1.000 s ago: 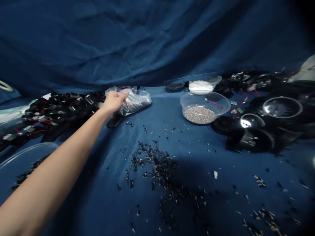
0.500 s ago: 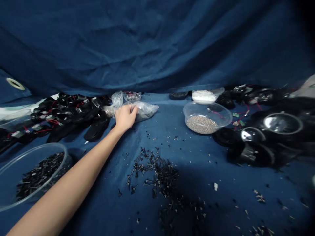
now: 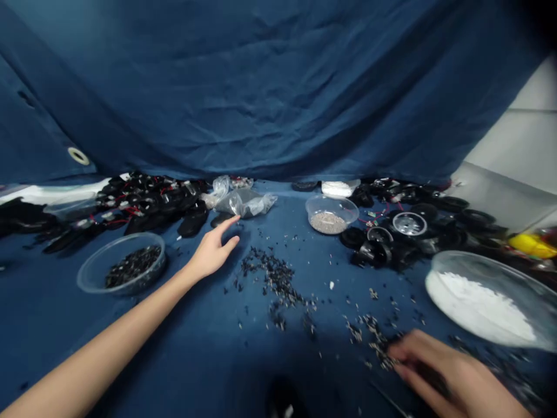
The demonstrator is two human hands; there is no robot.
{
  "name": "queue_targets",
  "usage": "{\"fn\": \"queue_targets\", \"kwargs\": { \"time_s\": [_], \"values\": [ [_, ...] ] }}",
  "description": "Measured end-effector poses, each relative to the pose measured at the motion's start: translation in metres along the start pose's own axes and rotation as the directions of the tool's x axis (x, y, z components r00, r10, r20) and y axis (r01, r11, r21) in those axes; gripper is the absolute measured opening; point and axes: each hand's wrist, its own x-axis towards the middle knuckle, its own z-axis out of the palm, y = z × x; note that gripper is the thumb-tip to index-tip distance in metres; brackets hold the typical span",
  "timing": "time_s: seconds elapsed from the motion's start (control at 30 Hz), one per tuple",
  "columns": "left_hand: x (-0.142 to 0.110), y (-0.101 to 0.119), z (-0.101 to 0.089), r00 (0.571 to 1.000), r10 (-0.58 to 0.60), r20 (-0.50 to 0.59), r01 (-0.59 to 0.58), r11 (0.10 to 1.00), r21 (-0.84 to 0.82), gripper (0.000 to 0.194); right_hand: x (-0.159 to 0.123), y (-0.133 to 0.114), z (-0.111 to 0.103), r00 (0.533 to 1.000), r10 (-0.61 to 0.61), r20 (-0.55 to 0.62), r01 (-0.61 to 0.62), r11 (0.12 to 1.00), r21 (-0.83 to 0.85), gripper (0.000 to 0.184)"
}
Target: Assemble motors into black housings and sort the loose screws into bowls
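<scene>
My left hand (image 3: pixel 212 251) is open and holds nothing, index finger pointing forward and thumb apart. Just beyond its fingertip lies a crumpled clear plastic bag (image 3: pixel 255 204). Scattered small black screw-like pieces (image 3: pixel 278 278) lie on the blue cloth to its right. At the lower right, my right hand (image 3: pixel 448 368) is blurred, its fingers curled in a pinch over a loose heap of small dark and metallic pieces (image 3: pixel 376 334). Whatever is between those fingertips is too blurred to name. A thin rod (image 3: pixel 389 400) lies below that hand.
A clear bowl of black pieces (image 3: pixel 122 285) stands left; another of small metallic pieces (image 3: pixel 328 223) stands mid-right. White bits fill a larger bowl (image 3: pixel 487 302) at right. Black housings with red wires (image 3: pixel 148 200) pile at back left, black round parts (image 3: pixel 378 249) at right. A blue curtain (image 3: pixel 261 87) hangs behind.
My left hand has let go of the plastic bag and drawn back toward me, fingers opening. My right hand has come into view at the lower right. The view has shifted to the right.
</scene>
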Motion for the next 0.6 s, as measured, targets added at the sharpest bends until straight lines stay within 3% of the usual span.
{"fn": "queue_targets", "kwargs": {
  "time_s": [0.1, 0.23, 0.43, 0.6],
  "values": [
    [-0.043, 0.017, -0.005, 0.998, -0.062, -0.003, 0.061, 0.995, -0.077, 0.045, 0.006, -0.018, -0.017, 0.988, 0.032, 0.152, -0.032, 0.999, -0.005, 0.020],
    [-0.079, 0.032, -0.002, 0.991, -0.129, -0.030, 0.125, 0.985, -0.121, 0.037, 0.007, -0.029, -0.022, 0.988, 0.093, 0.122, -0.091, 0.996, -0.023, 0.016],
    [-0.083, 0.031, 0.007, 0.992, -0.095, -0.088, 0.094, 0.995, -0.011, 0.031, -0.001, -0.035, -0.022, 0.993, 0.110, 0.038, -0.110, 0.994, -0.005, 0.019],
    [-0.083, 0.035, 0.008, 0.994, -0.098, -0.050, 0.098, 0.995, 0.004, 0.032, -0.002, -0.036, -0.024, 0.992, 0.125, -0.027, -0.125, 0.992, 0.013, 0.021]
  ]
}}
